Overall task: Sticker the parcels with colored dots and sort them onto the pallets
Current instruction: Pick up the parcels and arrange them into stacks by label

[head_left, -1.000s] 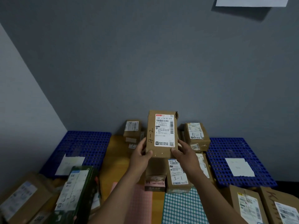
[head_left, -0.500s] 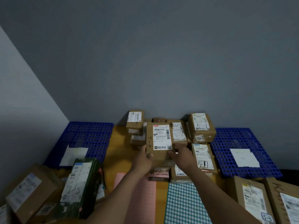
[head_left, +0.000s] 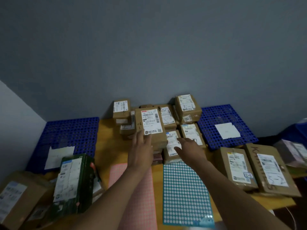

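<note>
Against left hand [head_left: 143, 145], fingers straight: brown cardboard parcel with white label [head_left: 150, 123]; right hand [head_left: 188, 145] just beside, fingers spread, holding nothing.

Left hand [head_left: 143, 147], fingers straight, touches the near edge of the top parcel [head_left: 150, 125] on the central stack. Right hand [head_left: 188, 146] spread over a lower parcel [head_left: 172, 143]; contact unclear. Pink dot sheet [head_left: 132, 188] and teal dot sheet [head_left: 186, 193] lie flat between left pallet [head_left: 69, 135] and right pallet [head_left: 214, 118].
</note>
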